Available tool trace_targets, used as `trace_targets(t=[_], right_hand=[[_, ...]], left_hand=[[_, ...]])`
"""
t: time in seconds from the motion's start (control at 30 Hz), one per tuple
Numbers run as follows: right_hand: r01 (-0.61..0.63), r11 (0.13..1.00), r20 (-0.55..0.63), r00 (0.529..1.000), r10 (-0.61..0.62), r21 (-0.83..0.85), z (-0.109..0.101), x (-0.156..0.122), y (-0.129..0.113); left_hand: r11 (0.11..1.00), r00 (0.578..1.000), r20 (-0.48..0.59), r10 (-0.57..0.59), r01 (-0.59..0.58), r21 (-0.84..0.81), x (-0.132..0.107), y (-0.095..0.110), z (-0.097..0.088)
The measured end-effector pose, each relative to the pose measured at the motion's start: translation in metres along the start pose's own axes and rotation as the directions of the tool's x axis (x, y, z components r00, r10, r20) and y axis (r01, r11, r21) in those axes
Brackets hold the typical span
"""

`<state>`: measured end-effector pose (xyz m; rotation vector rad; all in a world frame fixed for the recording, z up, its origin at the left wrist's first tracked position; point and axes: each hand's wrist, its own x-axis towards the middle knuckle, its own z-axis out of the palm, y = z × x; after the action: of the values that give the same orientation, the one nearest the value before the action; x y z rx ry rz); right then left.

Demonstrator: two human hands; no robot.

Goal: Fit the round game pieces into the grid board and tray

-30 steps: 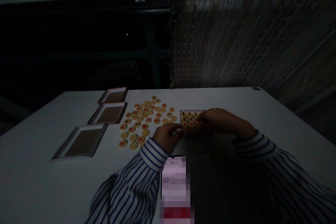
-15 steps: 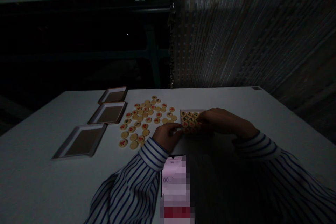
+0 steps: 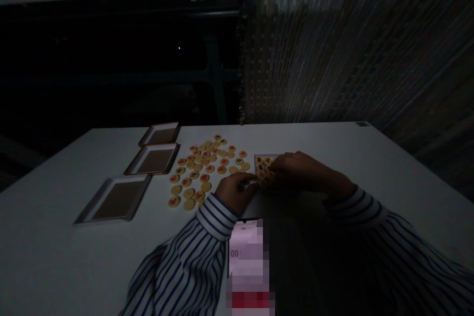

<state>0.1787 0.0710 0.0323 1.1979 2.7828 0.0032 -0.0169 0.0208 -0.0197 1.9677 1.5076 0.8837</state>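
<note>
A shallow box (image 3: 263,155) holds Chinese chess pieces (image 3: 260,160) laid in rows, with black and red characters facing up. At its near left corner, my left hand (image 3: 236,192) is closed, thumb and fingers pinching the edge. My right hand (image 3: 301,172) reaches over the box from the right. Its fingers are bent down onto the pieces inside and cover the right part of the box; whatever they hold is hidden. Left of the box lies a loose spread of round wooden chess pieces (image 3: 209,169), some showing red or black characters, others blank side up.
Three open shallow trays (image 3: 138,198) stand in a slanting line on the left of the white table (image 3: 48,207). A lit phone (image 3: 240,237) showing a timer lies in front of me between my forearms. Behind the table hangs a bead curtain (image 3: 296,59).
My right hand has moved left over the box, covering more of the pieces there. The left hand stays at the box's corner, and the loose pieces look unmoved.
</note>
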Motion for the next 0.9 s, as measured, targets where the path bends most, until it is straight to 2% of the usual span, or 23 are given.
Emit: trace_targets(t=[0.3, 0.57, 0.7, 0.8, 0.9], right_hand=[[0.012, 1.0, -0.005, 1.0, -0.012, 0.012, 0.001, -0.001, 0.0], [-0.013, 1.0, 0.016, 1.0, 0.013, -0.002, -0.007, -0.002, -0.002], [-0.07, 0.997, -0.153, 0.986, 0.072, 0.021, -0.014, -0.004, 0.002], [-0.114, 0.991, -0.304, 0.944, 0.129, 0.067, -0.02, -0.009, 0.006], [-0.135, 0.985, -0.397, 0.903, 0.166, 0.106, -0.024, -0.013, 0.007]], left_hand=[[0.999, 1.0, -0.004, 0.022, -0.022, 0.023, 0.0, 0.001, -0.002], [1.0, 1.0, -0.021, 0.021, -0.02, 0.008, 0.0, -0.003, 0.001], [0.999, 0.997, -0.073, 0.022, -0.024, -0.03, 0.001, -0.006, 0.001], [0.999, 0.992, -0.127, 0.018, -0.024, -0.043, 0.002, -0.007, 0.0], [0.998, 0.983, -0.183, -0.009, -0.004, -0.067, 0.003, -0.005, -0.004]])
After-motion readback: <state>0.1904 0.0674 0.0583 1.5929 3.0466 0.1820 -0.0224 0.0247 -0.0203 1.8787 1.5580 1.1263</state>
